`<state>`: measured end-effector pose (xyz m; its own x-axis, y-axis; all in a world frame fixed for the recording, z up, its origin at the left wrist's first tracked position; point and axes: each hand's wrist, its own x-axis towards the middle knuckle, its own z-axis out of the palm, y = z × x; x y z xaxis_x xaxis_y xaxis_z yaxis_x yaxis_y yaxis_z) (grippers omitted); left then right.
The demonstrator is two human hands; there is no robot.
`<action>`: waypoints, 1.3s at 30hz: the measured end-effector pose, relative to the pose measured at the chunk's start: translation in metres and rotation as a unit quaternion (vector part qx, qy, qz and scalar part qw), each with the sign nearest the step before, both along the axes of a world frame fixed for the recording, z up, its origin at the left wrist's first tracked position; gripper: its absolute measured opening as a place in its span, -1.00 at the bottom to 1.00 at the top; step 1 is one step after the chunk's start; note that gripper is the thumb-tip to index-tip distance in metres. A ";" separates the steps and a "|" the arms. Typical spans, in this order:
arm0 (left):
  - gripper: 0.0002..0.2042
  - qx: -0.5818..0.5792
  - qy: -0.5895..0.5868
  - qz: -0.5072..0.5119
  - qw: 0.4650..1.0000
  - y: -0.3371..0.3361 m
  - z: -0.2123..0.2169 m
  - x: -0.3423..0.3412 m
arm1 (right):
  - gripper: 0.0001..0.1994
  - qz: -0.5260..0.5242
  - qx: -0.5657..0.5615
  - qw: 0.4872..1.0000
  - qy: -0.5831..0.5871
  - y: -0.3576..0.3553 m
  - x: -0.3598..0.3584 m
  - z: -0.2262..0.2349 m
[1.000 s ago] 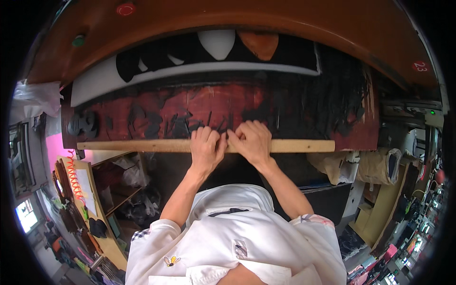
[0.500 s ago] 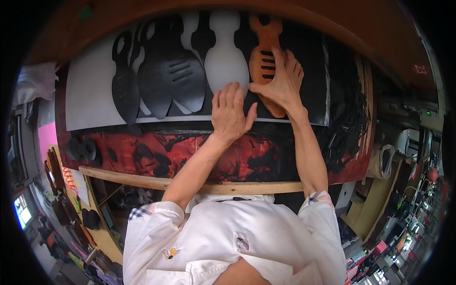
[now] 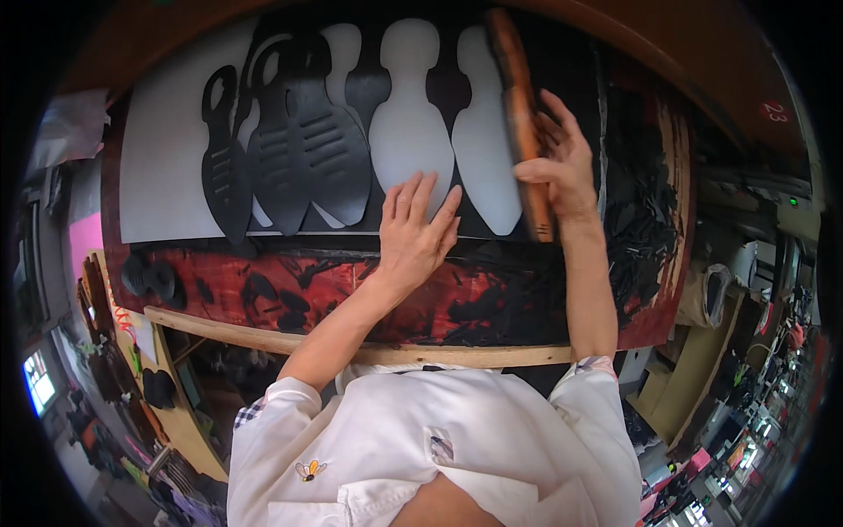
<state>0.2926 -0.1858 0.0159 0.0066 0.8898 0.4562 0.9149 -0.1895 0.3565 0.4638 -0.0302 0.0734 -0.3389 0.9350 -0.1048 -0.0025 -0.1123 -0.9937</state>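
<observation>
My right hand grips an orange-brown cutting die tipped up on its edge over a black sheet. My left hand lies flat with fingers spread on that black sheet, below bottle-shaped white cut-outs. Several black cut pieces with slots lie overlapping to the left, on a white board.
The red and black stained bench top has a wooden front edge. Black scraps pile up at the right. A black part sits at the bench's left end. Cluttered shelves and boxes stand at both sides.
Both hands came off the bench's front edge and reached forward onto the sheet. The orange die, flat under my right hand a moment ago, now stands on its edge.
</observation>
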 end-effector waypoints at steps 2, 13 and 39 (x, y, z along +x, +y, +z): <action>-0.62 0.040 -0.002 0.002 0.999 0.011 0.018 0.005 | 0.03 -0.008 -0.114 0.986 0.120 0.010 0.015 0.010; -0.58 -0.157 -0.721 -0.066 0.672 0.126 0.051 0.042 | -0.02 0.008 -0.125 0.978 0.167 0.019 0.033 0.002; -0.40 0.000 -0.158 -0.081 0.984 0.061 -0.003 0.119 | -0.21 -0.212 0.273 0.915 -0.207 -0.033 0.080 -0.027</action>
<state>0.4115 -0.1253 0.0129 0.0060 0.8892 0.4574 0.7162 -0.3231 0.6186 0.5433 -0.0633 0.0461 0.0299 0.9245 0.3801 0.4583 0.3253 -0.8271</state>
